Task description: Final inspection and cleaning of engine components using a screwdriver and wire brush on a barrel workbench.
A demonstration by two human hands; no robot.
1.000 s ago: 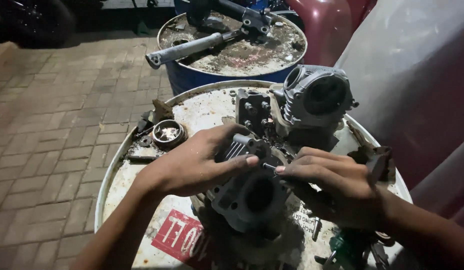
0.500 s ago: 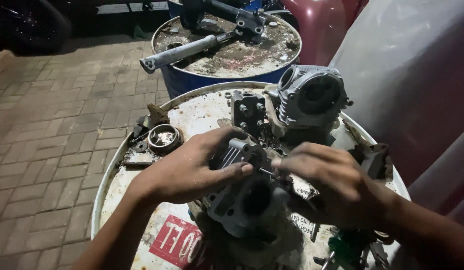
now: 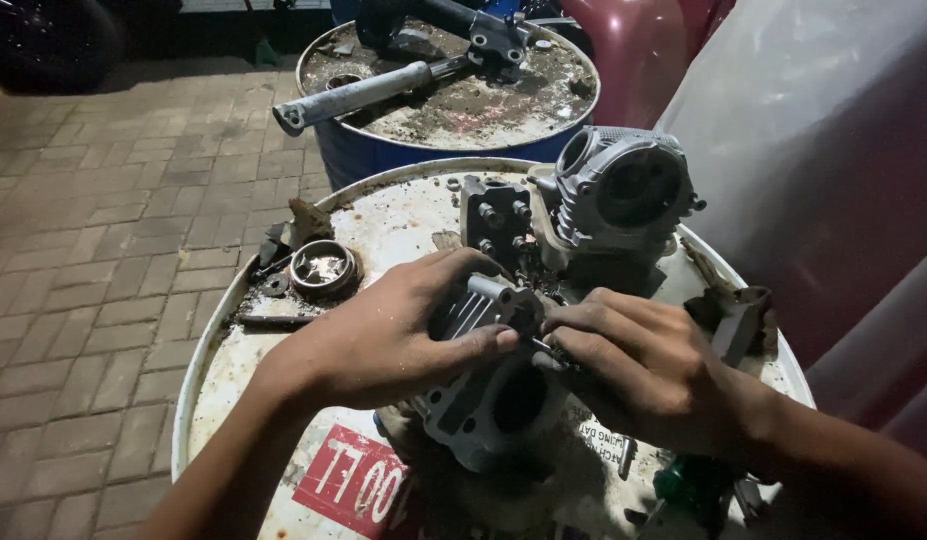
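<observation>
The left hand (image 3: 384, 335) is clamping down over the finned side of the grey engine cylinder (image 3: 489, 395), fingers wrapped, thumb pressing its near face — seemingly steadying it on the white drum top (image 3: 224, 350). The cylinder is lying between both hands, its bore facing up toward the camera, long axis tilting away. The right hand (image 3: 649, 365) is pinching narrowly at something small by the cylinder's upper edge — what, I cannot tell.

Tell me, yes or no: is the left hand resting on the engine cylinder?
Yes, the left hand lies across the cylinder, thumb on its top.
</observation>
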